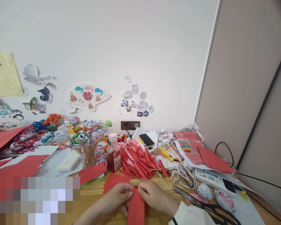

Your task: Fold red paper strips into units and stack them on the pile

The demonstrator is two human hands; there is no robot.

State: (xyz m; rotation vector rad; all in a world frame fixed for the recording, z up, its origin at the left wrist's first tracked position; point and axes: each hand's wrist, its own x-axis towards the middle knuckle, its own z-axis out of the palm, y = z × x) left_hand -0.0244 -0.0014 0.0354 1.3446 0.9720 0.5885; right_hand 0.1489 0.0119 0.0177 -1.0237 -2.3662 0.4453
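Between my hands, low in the middle of the head view, is a folded strip of red paper (136, 209). My left hand (120, 195) pinches its upper left edge between thumb and fingers. On the upper right edge, my right hand (152, 195) grips the same strip, its fingertips curled over the top fold. Just beyond my left hand lies a flat red sheet (114, 182). Past my right hand rises a heap of folded red paper pieces (138, 159). Black-handled scissors (201, 204) rest to the right of my right forearm.
A bottle of red liquid (113, 153) stands by the heap, next to paper flowers on sticks (86, 156). Farther back lie a phone (146, 140) and a yellow glue gun (166, 153). A calculator (214, 179), beads (184, 177) and crumpled paper (204, 191) crowd the right.
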